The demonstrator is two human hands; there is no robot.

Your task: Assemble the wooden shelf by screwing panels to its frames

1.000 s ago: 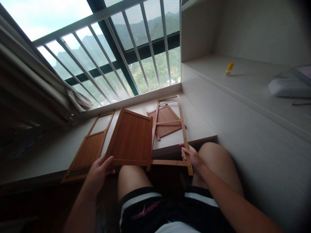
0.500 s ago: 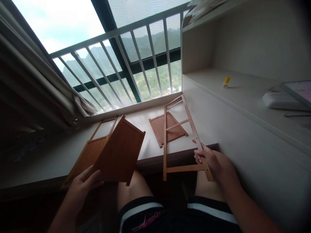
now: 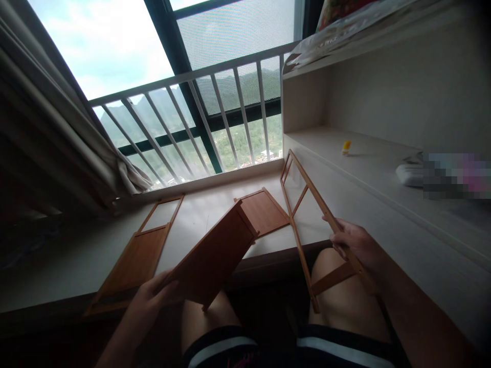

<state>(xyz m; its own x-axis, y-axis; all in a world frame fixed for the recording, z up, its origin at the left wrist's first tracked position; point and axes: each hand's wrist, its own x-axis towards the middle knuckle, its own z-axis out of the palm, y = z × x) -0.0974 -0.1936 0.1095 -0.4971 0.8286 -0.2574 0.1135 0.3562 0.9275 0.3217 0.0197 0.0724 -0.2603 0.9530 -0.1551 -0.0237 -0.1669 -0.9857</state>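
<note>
Pale surface (image 3: 199, 214) under window (image 3: 238, 30). Solid wooden panel (image 3: 215, 258) tilted above left knee, far end over surface; left hand (image 3: 153, 299) grip closed on near corner. Open wooden frame (image 3: 314, 193) slants at right; right hand (image 3: 355, 245) grip closed round right rail. Risk: corner-only hold lets panel twist, drop; frame's far end may strike shelf wall (image 3: 402, 225).

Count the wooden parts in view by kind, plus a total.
Solid wooden panels: 2, the held panel in the left hand and the small panel flat on the sill
Open frame: 1, in the right hand
Half-panelled frame: 1, flat on the sill
Total: 4
</note>
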